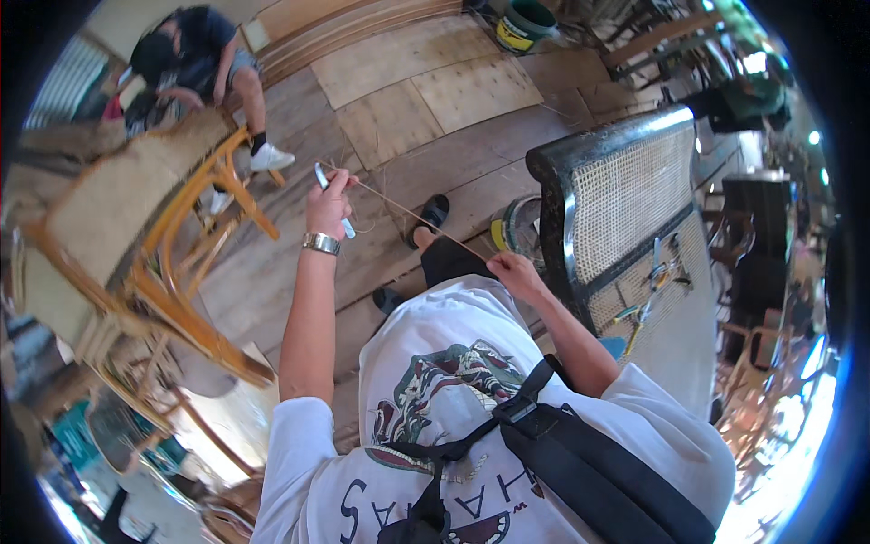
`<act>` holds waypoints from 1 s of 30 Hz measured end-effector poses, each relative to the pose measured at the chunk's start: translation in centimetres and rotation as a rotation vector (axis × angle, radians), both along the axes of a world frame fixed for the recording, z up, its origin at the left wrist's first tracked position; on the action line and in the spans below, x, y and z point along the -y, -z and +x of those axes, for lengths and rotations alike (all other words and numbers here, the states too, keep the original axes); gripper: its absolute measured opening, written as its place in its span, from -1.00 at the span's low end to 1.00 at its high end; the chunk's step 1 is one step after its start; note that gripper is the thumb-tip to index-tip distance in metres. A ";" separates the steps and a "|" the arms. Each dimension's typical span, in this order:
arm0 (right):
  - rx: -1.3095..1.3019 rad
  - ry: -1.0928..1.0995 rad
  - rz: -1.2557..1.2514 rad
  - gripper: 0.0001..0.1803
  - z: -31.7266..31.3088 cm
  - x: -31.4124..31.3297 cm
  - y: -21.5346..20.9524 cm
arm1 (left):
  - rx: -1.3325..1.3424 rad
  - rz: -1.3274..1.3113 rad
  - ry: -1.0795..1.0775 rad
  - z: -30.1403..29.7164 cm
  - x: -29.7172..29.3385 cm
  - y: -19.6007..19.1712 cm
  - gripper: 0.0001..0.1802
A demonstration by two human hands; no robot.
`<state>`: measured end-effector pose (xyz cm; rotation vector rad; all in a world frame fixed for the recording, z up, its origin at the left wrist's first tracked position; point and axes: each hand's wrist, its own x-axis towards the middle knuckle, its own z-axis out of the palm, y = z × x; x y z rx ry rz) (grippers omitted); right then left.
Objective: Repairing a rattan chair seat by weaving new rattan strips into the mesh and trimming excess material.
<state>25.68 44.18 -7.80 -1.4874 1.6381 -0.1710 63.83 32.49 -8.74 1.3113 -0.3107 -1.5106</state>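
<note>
A thin tan cane strand (pixel 390 198) stretches nearly straight between my two hands, in front of my body. My left hand (pixel 329 207) is closed around a slim light-blue tool (pixel 348 228), shaped like a utility knife, and its fingertips pinch the strand's far end. Lower and to the right, my right hand (pixel 518 276) pinches the strand's near end. Loose fine strands curl beside my left hand. Right of my right hand stands a dark-framed piece of furniture (pixel 566 195) with a woven cane panel (pixel 630 204).
Pliers and other hand tools (pixel 654 276) lie on the furniture's lower cane panel. A bucket (pixel 521 227) stands against its left side. A light wooden frame (pixel 195 227) fills the left, with another person (pixel 195 59) seated behind it. Plywood sheets (pixel 390 122) cover the floor ahead, near a green bucket (pixel 526 23).
</note>
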 end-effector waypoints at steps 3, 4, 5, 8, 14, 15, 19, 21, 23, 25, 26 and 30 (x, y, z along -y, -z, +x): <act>0.021 0.143 -0.101 -0.67 -2.2 -1.5 3.9 | 0.100 -0.046 0.132 -2.6 7.7 -0.7 -0.86; 0.010 0.181 -0.014 -0.67 -3.5 -2.0 5.6 | 0.115 -0.045 0.202 -3.6 10.1 -0.8 -0.86; 0.004 0.216 0.073 -0.67 -4.6 -2.6 7.5 | 0.132 -0.044 0.270 -4.4 12.5 -0.9 -0.85; -0.042 0.339 0.133 -0.68 -7.8 -6.9 13.2 | 0.205 -0.026 0.399 -7.9 18.9 -1.4 -0.86; -0.287 0.152 0.525 -0.64 -9.9 -8.6 20.6 | 0.180 -0.054 0.592 -15.4 29.9 -0.8 -0.83; -0.498 0.160 0.624 -0.63 -8.0 -5.6 16.3 | 0.186 -0.057 0.614 -16.0 31.5 -0.8 -0.83; -0.076 0.692 0.434 -0.64 -4.7 -3.0 12.9 | 0.171 -0.076 0.782 -21.8 36.7 0.2 -0.73; 0.085 0.745 0.431 -0.64 -2.8 0.4 9.0 | 0.298 -0.005 0.807 -24.2 38.4 0.1 -0.72; 0.117 0.929 0.470 -0.68 -1.1 0.8 11.6 | 0.220 0.033 0.971 -23.9 41.8 2.6 -0.77; 0.106 1.167 0.515 -0.72 1.8 1.2 14.7 | 0.147 0.029 1.017 -24.9 43.7 3.0 -0.84; 0.106 1.252 0.496 -0.72 3.2 1.9 14.3 | 0.107 0.037 1.062 -25.1 46.0 3.6 -0.85; -0.318 1.398 0.006 -0.75 9.4 3.8 11.2 | 0.042 0.032 1.279 -28.5 50.7 3.6 -0.86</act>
